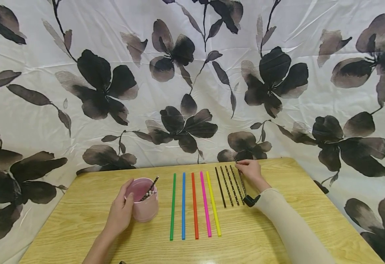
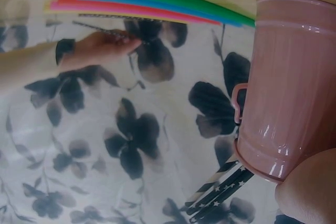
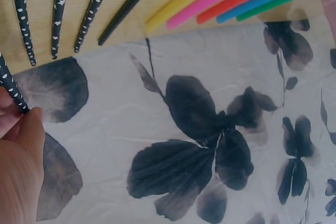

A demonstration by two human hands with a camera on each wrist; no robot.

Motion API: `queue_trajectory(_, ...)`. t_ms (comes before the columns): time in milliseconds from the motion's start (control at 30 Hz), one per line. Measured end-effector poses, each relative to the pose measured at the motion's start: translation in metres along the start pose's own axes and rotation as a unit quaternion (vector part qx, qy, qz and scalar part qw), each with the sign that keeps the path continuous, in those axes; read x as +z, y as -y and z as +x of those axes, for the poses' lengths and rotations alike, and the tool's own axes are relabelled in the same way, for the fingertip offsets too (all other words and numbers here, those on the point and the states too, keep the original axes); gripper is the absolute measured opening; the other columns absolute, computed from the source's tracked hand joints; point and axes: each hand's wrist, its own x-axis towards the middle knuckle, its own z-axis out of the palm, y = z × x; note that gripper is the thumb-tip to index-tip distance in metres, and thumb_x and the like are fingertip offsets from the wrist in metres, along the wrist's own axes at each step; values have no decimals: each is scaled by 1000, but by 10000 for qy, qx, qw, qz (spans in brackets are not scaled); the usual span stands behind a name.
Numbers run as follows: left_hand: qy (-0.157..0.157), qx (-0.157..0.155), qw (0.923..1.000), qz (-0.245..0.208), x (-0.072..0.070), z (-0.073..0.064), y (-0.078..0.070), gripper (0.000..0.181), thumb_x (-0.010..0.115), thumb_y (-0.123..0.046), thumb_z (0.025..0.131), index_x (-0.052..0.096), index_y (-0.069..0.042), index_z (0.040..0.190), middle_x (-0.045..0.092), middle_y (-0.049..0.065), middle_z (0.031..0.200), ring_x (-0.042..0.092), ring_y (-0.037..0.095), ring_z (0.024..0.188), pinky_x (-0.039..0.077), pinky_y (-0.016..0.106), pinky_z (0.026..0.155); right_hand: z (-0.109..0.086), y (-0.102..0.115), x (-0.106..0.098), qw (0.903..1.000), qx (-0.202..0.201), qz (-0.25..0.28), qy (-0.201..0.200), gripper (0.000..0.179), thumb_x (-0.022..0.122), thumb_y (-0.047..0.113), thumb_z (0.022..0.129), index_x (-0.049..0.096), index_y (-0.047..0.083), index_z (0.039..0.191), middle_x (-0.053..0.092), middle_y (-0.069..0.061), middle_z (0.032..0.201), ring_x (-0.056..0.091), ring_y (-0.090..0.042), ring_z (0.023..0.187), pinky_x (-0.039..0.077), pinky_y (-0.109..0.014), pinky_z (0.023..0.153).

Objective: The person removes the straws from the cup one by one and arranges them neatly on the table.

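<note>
At the left of the table, my left hand grips a small pink bucket, thumb over its rim. Black-and-white patterned paper straws, some striped and some starred, lean out of the bucket. My right hand pinches the upper end of a black straw with white spots between thumb and fingers, at the far right of the row. Beside it, several black straws, most patterned and one plain, lie side by side. In the right wrist view, the held straw's tip shows above the fabric.
Green, blue, red, pink and yellow thick straws lie parallel between the bucket and the black straws. A floral fabric hangs behind the wooden table. A black band circles my right wrist.
</note>
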Motion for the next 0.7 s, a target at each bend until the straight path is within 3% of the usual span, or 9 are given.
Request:
queue_trajectory(400, -8, 160, 9998, 69, -1, 0, -2, 43, 36, -20, 95, 29, -24, 137, 39, 8, 133, 39, 28, 118, 34, 52, 90, 3, -10, 5, 9998, 189, -68, -20, 23, 69, 18, 75, 68, 5, 94, 63, -9, 81, 57, -21, 62, 42, -19, 40)
queue_trajectory(700, -80, -16, 9999, 77, 0, -2, -1, 42, 38, -21, 95, 30, -30, 135, 40, 5, 133, 40, 26, 117, 34, 50, 92, 6, -19, 8, 9994, 104, -344, 14, 20, 69, 18, 75, 69, 3, 88, 63, -9, 73, 55, -16, 51, 43, -21, 40)
